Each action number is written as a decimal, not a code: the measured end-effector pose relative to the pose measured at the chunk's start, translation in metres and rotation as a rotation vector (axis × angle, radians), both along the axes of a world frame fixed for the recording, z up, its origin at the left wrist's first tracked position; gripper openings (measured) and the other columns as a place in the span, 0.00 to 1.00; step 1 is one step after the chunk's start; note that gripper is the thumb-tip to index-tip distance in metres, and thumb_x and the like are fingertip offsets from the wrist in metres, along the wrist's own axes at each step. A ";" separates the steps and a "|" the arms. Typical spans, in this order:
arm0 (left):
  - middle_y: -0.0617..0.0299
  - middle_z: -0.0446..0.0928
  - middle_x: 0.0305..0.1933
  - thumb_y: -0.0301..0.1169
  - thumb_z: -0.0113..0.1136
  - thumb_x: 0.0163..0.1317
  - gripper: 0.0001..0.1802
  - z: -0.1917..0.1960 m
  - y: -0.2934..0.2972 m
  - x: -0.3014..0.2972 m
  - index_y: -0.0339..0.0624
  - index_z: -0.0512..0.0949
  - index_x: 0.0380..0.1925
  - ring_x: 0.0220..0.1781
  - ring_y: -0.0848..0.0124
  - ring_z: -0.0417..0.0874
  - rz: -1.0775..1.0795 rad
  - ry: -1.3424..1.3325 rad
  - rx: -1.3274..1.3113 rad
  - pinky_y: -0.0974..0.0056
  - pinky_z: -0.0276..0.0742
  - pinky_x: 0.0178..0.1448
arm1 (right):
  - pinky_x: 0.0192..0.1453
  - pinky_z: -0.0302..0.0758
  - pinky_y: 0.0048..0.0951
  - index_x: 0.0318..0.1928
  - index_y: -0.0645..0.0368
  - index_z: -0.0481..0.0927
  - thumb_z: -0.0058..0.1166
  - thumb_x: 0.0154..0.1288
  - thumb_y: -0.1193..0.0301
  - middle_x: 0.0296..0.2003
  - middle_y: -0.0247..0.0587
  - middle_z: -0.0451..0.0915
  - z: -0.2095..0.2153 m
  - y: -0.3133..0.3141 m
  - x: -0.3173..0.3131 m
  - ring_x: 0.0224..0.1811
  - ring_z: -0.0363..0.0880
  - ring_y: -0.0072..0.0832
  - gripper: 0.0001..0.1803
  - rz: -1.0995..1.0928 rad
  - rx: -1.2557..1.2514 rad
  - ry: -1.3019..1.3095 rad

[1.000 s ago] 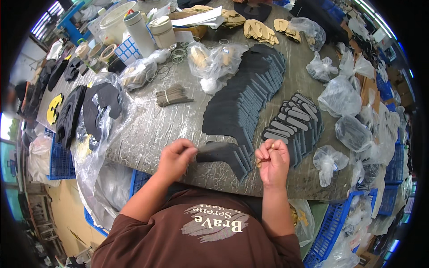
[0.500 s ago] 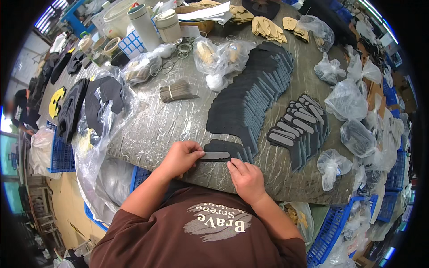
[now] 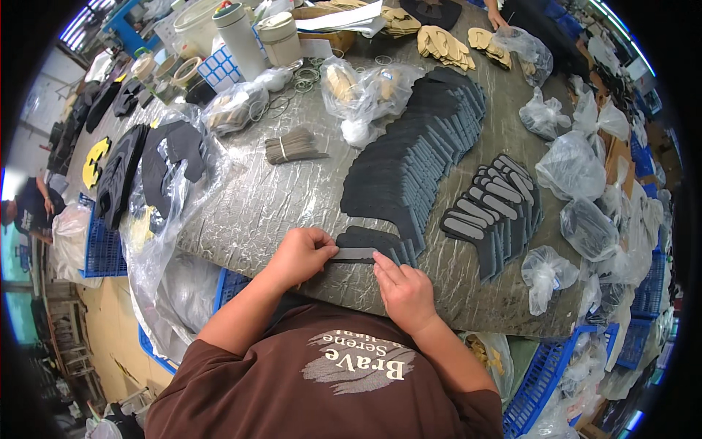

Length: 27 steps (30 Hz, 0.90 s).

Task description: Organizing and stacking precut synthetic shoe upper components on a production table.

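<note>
A grey rounded strip (image 3: 356, 253) lies along the near edge of a short stack of dark cut pieces (image 3: 369, 238), close to the table's front. My left hand (image 3: 301, 256) pinches the strip's left end between thumb and forefinger. At its right end, my right hand (image 3: 404, 293) has its fingers close together, their tips on the strip. Just beyond, a long fanned row of black pieces with blue-grey edges (image 3: 409, 154) curves away. To the right sits a fanned group of dark pieces topped with grey strips (image 3: 486, 208).
A banded bundle of thin grey strips (image 3: 292, 146) lies left of the row. Knotted plastic bags (image 3: 570, 164) line the right side, with tan glove-shaped pieces (image 3: 444, 48) at the back. Tubs and a tall cup (image 3: 238, 38) stand back left. Another person's hand (image 3: 497, 18) reaches in far right.
The strip has shifted up slightly on the dark piece, and my right fingertips have moved up against its end. Another person's hand has appeared at the table's far side.
</note>
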State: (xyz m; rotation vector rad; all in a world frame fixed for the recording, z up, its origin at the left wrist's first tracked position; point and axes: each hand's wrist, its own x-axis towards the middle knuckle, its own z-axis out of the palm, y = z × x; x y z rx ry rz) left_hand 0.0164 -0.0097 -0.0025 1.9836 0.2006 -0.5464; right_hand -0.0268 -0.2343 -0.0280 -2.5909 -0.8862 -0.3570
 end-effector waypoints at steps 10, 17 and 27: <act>0.56 0.76 0.22 0.25 0.64 0.51 0.04 -0.015 -0.003 -0.008 0.36 0.78 0.25 0.21 0.62 0.76 -0.142 -0.603 0.206 0.60 0.72 0.29 | 0.34 0.75 0.32 0.39 0.60 0.79 0.60 0.51 0.72 0.49 0.37 0.78 -0.001 -0.005 0.000 0.33 0.79 0.34 0.13 -0.058 0.163 0.074; 0.67 0.76 0.31 0.20 0.58 0.59 0.05 -0.004 -0.010 -0.014 0.39 0.74 0.33 0.26 0.84 0.71 0.019 -0.154 -0.327 0.77 0.66 0.28 | 0.42 0.76 0.29 0.43 0.57 0.80 0.61 0.53 0.78 0.34 0.46 0.82 0.033 -0.028 0.001 0.37 0.82 0.35 0.15 -0.472 0.656 0.417; 0.51 0.68 0.48 0.53 0.56 0.56 0.38 0.011 -0.047 -0.021 0.39 0.60 0.60 0.32 0.62 0.75 -0.440 -0.728 -0.107 0.59 0.74 0.33 | 0.37 0.75 0.29 0.36 0.62 0.81 0.58 0.55 0.78 0.32 0.44 0.81 0.049 -0.017 -0.003 0.31 0.80 0.36 0.07 -0.293 0.681 0.523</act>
